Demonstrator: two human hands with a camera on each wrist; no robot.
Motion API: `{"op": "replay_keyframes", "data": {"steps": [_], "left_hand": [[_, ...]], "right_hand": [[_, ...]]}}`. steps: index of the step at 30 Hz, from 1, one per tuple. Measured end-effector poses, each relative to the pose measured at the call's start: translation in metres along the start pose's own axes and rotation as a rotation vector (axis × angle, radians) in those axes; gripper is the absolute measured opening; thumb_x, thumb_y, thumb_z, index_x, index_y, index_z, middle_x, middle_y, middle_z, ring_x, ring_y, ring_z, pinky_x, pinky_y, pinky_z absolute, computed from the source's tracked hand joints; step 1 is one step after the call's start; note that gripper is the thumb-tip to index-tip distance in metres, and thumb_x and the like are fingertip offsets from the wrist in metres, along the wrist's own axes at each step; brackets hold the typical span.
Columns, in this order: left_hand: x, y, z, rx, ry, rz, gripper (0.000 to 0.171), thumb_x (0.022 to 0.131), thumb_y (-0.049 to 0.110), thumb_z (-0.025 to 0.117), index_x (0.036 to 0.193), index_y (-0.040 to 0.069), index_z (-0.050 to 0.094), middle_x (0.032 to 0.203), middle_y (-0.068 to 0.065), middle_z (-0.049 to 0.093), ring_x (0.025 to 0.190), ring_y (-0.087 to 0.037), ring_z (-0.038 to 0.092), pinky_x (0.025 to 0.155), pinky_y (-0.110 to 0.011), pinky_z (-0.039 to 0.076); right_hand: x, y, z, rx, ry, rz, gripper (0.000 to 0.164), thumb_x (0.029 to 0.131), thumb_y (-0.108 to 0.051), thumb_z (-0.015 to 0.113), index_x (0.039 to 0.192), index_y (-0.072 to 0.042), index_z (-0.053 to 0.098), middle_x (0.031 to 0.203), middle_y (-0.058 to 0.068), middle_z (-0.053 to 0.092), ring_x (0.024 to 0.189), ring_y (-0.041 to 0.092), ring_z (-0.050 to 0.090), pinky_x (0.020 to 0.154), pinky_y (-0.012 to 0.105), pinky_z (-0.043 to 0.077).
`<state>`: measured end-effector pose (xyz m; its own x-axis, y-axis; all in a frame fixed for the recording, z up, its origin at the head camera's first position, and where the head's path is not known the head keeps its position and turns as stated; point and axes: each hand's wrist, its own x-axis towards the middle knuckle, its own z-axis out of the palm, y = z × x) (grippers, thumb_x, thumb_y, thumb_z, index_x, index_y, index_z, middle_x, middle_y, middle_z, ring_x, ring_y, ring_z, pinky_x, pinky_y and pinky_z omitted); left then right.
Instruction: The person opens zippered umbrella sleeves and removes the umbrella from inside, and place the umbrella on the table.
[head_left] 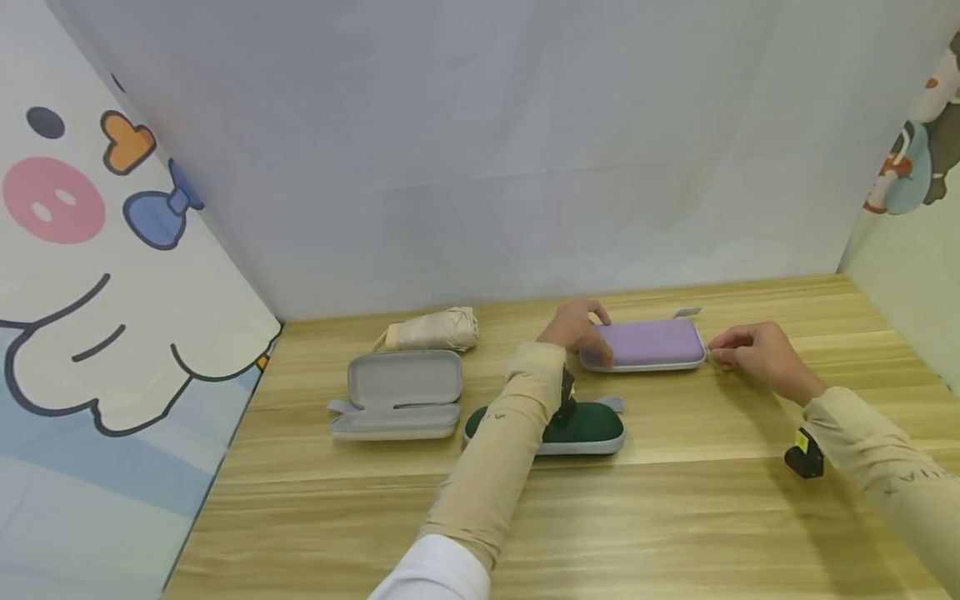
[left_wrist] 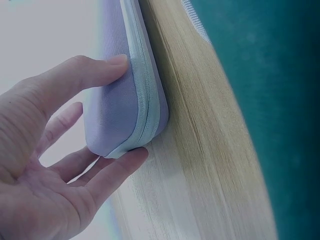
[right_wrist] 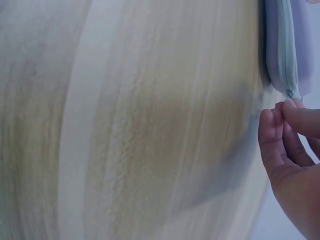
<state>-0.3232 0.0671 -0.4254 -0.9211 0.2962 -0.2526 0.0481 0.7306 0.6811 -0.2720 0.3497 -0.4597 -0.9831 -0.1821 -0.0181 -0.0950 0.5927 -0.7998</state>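
Hands (head_left: pixel 576 327) (head_left: pixel 768 358) at ends of purple case (head_left: pixel 651 343)

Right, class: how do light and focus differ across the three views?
Head: soft shadow on the table below the right sleeve; left wrist: glare whitens the upper left, the green case is blurred, while the purple case looks sharper; right wrist: hazy, with smeared wood grain and a dark shadow.

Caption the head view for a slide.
Left hand holds one end of a purple case, right hand pinches at its zipper, with a green case and open gray case nearby.
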Motion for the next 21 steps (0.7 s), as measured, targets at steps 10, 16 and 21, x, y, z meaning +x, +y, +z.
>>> {"op": "replay_keyframes", "data": {"steps": [10, 16, 21], "left_hand": [[0.0001, 0.0018, -0.0011, 0.010, 0.003, 0.008, 0.051, 0.056, 0.010, 0.091, 0.098, 0.017, 0.064, 0.096, 0.001, 0.054, 0.078, -0.016, 0.050, 0.061, -0.024, 0.044], [-0.0007, 0.0019, -0.0014, 0.001, 0.007, 0.007, 0.051, 0.056, 0.009, 0.091, 0.099, 0.016, 0.065, 0.103, -0.001, 0.055, 0.079, -0.016, 0.049, 0.064, -0.024, 0.044], [-0.0019, 0.0020, -0.0009, -0.008, 0.008, -0.006, 0.051, 0.057, 0.008, 0.091, 0.100, 0.015, 0.065, 0.114, -0.004, 0.054, 0.079, -0.017, 0.048, 0.060, -0.024, 0.044]], "right_hand": [[-0.0034, 0.0020, 0.0025, 0.020, 0.024, 0.021, 0.022, 0.087, -0.003, 0.067, 0.098, 0.015, 0.065, 0.084, 0.018, 0.068, 0.065, 0.008, 0.060, 0.058, 0.023, 0.050], [-0.0059, 0.0003, 0.0046, 0.033, 0.020, 0.048, 0.022, 0.086, -0.001, 0.066, 0.100, 0.017, 0.063, 0.082, 0.017, 0.068, 0.064, 0.008, 0.060, 0.059, 0.023, 0.051], [-0.0081, -0.0010, 0.0065, 0.046, 0.021, 0.066, 0.022, 0.087, 0.000, 0.064, 0.100, 0.018, 0.063, 0.084, 0.018, 0.068, 0.065, 0.009, 0.062, 0.060, 0.025, 0.053]]}}
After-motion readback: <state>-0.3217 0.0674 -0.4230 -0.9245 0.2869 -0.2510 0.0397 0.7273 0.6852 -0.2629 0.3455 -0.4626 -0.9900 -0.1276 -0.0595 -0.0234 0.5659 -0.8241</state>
